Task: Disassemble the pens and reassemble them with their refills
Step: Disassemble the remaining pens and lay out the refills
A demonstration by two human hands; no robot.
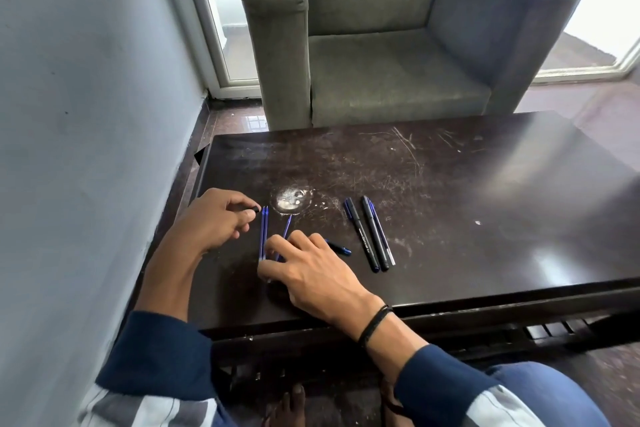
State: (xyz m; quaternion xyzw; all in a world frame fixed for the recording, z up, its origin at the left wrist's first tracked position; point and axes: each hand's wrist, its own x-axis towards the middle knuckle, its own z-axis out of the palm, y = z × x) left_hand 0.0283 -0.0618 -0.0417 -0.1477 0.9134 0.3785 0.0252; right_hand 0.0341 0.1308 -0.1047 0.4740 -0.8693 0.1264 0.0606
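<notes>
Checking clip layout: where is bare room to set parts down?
Bare: the dark wooden table's right half beyond the long black pens, and its far strip by the grey armchair. Crowded: near-left, around left hand, right hand and thin blue refills.

Cannot see lower ends of blue refills under right hand; cannot identify tiny black piece in left hand.

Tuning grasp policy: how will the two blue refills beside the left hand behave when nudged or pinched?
The blue refills are thin round tubes flat on the glossy table, so they'd probably roll or skid if nudged. That slim, they're likely very light and a bit bendy. Lying flush, they may resist a pinch.
</notes>
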